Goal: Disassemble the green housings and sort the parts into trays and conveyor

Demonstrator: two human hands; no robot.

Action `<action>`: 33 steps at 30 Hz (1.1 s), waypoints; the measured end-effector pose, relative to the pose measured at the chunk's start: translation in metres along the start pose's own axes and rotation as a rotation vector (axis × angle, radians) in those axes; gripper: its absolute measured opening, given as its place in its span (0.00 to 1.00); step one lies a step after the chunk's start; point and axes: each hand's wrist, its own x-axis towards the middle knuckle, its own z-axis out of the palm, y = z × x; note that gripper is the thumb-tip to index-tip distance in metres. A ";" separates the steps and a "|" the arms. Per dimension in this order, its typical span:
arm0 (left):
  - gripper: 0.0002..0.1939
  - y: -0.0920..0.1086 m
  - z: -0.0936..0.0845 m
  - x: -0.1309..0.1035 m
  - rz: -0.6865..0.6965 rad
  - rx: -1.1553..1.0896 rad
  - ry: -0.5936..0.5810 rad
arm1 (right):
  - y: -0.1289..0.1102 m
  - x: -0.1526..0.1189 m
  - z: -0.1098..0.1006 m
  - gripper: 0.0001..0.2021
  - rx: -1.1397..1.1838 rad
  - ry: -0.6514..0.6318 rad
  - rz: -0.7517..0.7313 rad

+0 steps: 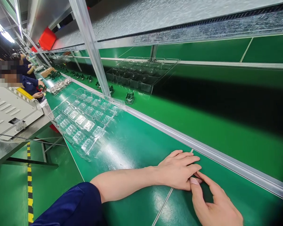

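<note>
My left hand (179,169) lies palm down on the green bench top (136,150), its fingers stretched out and a little apart. Nothing shows in it. My right hand (214,201) comes in from the lower right, with thumb and forefinger curved into a pinch. Their tips meet beside the left thumb and forefinger and touch that hand; whatever may be between them is hidden. Further up the bench, left of both hands, a clear plastic blister tray (85,117) with many pockets rests across the surface.
A metal rail (160,128) separates the bench from a green conveyor belt (179,113) carrying small circuit boards (129,98). Another clear tray (141,75) stands over there. An upright post (91,47) rises beside the rail. Co-workers (29,83) sit further along, near a grey machine (11,106).
</note>
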 end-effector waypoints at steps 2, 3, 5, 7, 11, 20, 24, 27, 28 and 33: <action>0.23 0.000 0.000 0.000 -0.001 0.006 0.001 | -0.005 0.001 -0.005 0.26 -0.007 -0.001 0.010; 0.23 0.000 0.000 0.000 -0.002 0.007 0.004 | -0.008 0.002 -0.008 0.26 -0.009 -0.017 0.014; 0.23 0.000 0.000 -0.001 -0.004 0.003 0.006 | -0.015 0.003 -0.014 0.25 -0.016 -0.067 0.023; 0.23 -0.001 -0.001 -0.001 -0.005 -0.002 0.004 | -0.019 0.003 -0.018 0.25 -0.025 -0.096 0.035; 0.23 -0.002 -0.002 0.000 0.007 -0.014 0.005 | -0.020 0.001 -0.018 0.26 -0.066 -0.058 0.064; 0.22 -0.005 0.003 0.001 0.016 0.038 0.018 | -0.022 0.000 -0.014 0.25 -0.043 -0.027 0.067; 0.21 -0.005 0.003 0.001 0.013 0.043 0.023 | -0.024 0.001 -0.015 0.23 -0.028 -0.038 0.091; 0.21 -0.004 0.000 0.000 0.017 0.036 0.019 | -0.021 0.002 -0.014 0.22 -0.016 -0.040 0.098; 0.21 -0.004 -0.001 0.000 0.018 0.038 0.014 | -0.020 0.002 -0.014 0.23 -0.015 -0.045 0.099; 0.23 -0.002 -0.004 -0.001 0.011 0.051 -0.019 | -0.017 0.002 -0.013 0.25 -0.017 -0.072 0.104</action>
